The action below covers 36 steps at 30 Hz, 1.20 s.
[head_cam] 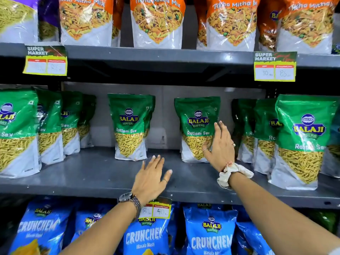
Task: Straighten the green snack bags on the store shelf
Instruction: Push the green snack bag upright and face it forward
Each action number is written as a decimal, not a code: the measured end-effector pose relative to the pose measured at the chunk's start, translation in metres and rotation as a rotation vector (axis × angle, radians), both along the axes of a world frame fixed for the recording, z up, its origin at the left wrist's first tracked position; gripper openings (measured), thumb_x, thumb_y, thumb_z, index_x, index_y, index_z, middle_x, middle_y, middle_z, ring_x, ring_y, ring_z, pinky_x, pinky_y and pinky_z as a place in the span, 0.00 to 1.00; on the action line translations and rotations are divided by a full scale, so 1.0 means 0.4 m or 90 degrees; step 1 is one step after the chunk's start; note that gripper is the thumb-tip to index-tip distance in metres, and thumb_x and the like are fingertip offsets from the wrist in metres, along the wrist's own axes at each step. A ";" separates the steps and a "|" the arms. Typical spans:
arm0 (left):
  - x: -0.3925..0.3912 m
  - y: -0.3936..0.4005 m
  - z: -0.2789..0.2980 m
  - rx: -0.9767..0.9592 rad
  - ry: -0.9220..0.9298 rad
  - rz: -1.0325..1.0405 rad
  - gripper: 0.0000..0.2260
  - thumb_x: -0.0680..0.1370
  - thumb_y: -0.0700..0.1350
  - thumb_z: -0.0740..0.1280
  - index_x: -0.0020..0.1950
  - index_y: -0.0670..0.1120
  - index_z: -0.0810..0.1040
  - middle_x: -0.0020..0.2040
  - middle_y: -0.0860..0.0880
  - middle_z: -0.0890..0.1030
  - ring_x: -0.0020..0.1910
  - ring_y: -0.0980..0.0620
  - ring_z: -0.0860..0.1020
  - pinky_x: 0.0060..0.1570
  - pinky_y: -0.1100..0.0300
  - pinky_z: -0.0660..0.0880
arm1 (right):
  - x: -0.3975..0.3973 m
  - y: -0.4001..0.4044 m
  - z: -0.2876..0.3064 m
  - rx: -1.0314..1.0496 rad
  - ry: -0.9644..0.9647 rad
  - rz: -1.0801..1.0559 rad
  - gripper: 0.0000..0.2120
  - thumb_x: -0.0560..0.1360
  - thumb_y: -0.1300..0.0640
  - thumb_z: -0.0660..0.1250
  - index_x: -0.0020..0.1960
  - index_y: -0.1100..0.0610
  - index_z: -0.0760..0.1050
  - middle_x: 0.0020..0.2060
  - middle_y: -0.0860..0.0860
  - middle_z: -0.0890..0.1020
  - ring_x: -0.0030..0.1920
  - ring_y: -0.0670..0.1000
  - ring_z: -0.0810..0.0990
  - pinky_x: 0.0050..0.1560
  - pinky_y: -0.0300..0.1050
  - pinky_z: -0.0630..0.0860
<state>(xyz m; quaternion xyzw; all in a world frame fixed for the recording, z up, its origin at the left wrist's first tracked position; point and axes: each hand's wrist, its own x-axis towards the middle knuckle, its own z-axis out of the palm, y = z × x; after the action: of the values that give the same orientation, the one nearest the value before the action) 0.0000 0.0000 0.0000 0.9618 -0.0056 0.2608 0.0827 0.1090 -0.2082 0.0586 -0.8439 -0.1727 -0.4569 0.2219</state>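
Observation:
Green Ratlami Sev bags stand upright in rows on the grey middle shelf (95,173). One bag (129,126) stands centre-left, and another bag (196,126) stands centre-right, both set back from the edge. My right hand (219,146) is flat and open, its palm against the right side of the centre-right bag. My left hand (150,176) hovers open over the bare shelf in front of the two bags, touching neither. More green bags line the left (17,133) and the right (301,142), nearer the front edge.
Orange Tikha Mitha Mix bags (158,21) fill the shelf above, and blue Crunchem bags (210,232) fill the one below. Price tags (275,68) hang from the shelf edges. A gap separates the two centre bags.

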 end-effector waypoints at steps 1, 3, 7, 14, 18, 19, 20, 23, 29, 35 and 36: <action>-0.001 0.001 -0.011 -0.007 0.011 -0.008 0.32 0.75 0.61 0.43 0.74 0.45 0.55 0.77 0.48 0.57 0.76 0.52 0.51 0.74 0.49 0.50 | 0.011 0.008 -0.007 0.010 0.026 0.004 0.38 0.70 0.55 0.70 0.74 0.63 0.57 0.75 0.62 0.61 0.75 0.63 0.59 0.70 0.62 0.66; 0.001 0.002 -0.027 -0.012 0.026 -0.022 0.30 0.76 0.61 0.44 0.74 0.47 0.57 0.76 0.49 0.59 0.75 0.53 0.53 0.73 0.49 0.51 | 0.029 0.023 -0.019 0.018 0.062 0.001 0.39 0.70 0.54 0.70 0.75 0.63 0.56 0.75 0.62 0.60 0.75 0.63 0.58 0.70 0.62 0.65; 0.009 0.006 -0.038 -0.013 0.056 -0.027 0.25 0.79 0.58 0.47 0.72 0.49 0.62 0.75 0.51 0.62 0.74 0.54 0.57 0.73 0.49 0.54 | 0.069 0.063 -0.047 -0.009 0.133 -0.015 0.43 0.71 0.52 0.70 0.76 0.61 0.51 0.75 0.64 0.56 0.75 0.65 0.56 0.69 0.64 0.66; 0.007 0.006 -0.047 -0.002 0.043 -0.014 0.30 0.73 0.59 0.40 0.72 0.54 0.62 0.75 0.55 0.62 0.73 0.56 0.59 0.73 0.53 0.54 | 0.144 0.115 -0.068 -0.074 0.160 -0.047 0.47 0.70 0.44 0.70 0.78 0.53 0.45 0.77 0.64 0.47 0.75 0.69 0.49 0.65 0.71 0.68; 0.010 0.002 -0.055 -0.015 0.007 0.000 0.35 0.67 0.60 0.37 0.71 0.56 0.63 0.74 0.56 0.63 0.73 0.58 0.59 0.73 0.55 0.55 | 0.181 0.137 -0.069 -0.078 0.181 -0.075 0.50 0.69 0.38 0.70 0.77 0.48 0.42 0.76 0.63 0.38 0.74 0.72 0.42 0.59 0.80 0.65; 0.012 0.002 -0.057 -0.019 0.002 0.003 0.36 0.67 0.59 0.36 0.71 0.56 0.64 0.74 0.56 0.63 0.73 0.58 0.59 0.73 0.55 0.55 | 0.189 0.141 -0.069 -0.067 0.187 -0.081 0.51 0.68 0.37 0.70 0.77 0.48 0.41 0.76 0.63 0.37 0.74 0.73 0.41 0.58 0.81 0.64; 0.013 0.001 -0.058 -0.021 -0.003 0.005 0.36 0.66 0.59 0.36 0.71 0.56 0.64 0.74 0.56 0.63 0.73 0.59 0.59 0.73 0.56 0.55 | 0.196 0.144 -0.069 -0.052 0.188 -0.086 0.52 0.67 0.35 0.70 0.77 0.46 0.40 0.75 0.64 0.35 0.73 0.75 0.41 0.58 0.82 0.64; 0.013 0.000 -0.059 -0.018 -0.013 0.009 0.35 0.67 0.59 0.37 0.71 0.57 0.64 0.74 0.57 0.63 0.73 0.59 0.59 0.73 0.56 0.55 | 0.215 0.149 -0.073 -0.005 0.192 -0.088 0.55 0.65 0.33 0.71 0.77 0.44 0.38 0.74 0.67 0.34 0.73 0.76 0.39 0.64 0.75 0.61; 0.013 0.000 -0.060 -0.018 -0.023 0.008 0.34 0.67 0.58 0.38 0.70 0.56 0.66 0.73 0.55 0.65 0.72 0.58 0.61 0.72 0.55 0.56 | 0.206 0.163 -0.065 0.095 0.229 -0.037 0.53 0.65 0.44 0.77 0.76 0.40 0.42 0.75 0.66 0.41 0.72 0.73 0.57 0.60 0.69 0.71; 0.011 -0.002 -0.059 -0.011 -0.020 0.006 0.34 0.67 0.58 0.38 0.70 0.56 0.65 0.73 0.55 0.65 0.72 0.58 0.61 0.72 0.55 0.56 | 0.188 0.167 -0.050 0.136 0.251 -0.025 0.48 0.66 0.51 0.77 0.76 0.44 0.50 0.75 0.66 0.48 0.68 0.70 0.61 0.60 0.65 0.72; 0.011 -0.002 -0.059 -0.011 -0.020 0.007 0.34 0.67 0.58 0.38 0.70 0.56 0.65 0.73 0.55 0.65 0.72 0.58 0.61 0.72 0.55 0.56 | 0.183 0.166 -0.049 0.140 0.249 -0.018 0.47 0.67 0.52 0.77 0.76 0.44 0.52 0.75 0.66 0.49 0.68 0.70 0.62 0.61 0.64 0.71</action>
<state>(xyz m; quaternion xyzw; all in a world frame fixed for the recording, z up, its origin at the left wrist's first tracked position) 0.0044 -0.0006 -0.0235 0.9568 0.0003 0.2766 0.0893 0.1822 -0.1418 0.0392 -0.8895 -0.0636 -0.3040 0.3351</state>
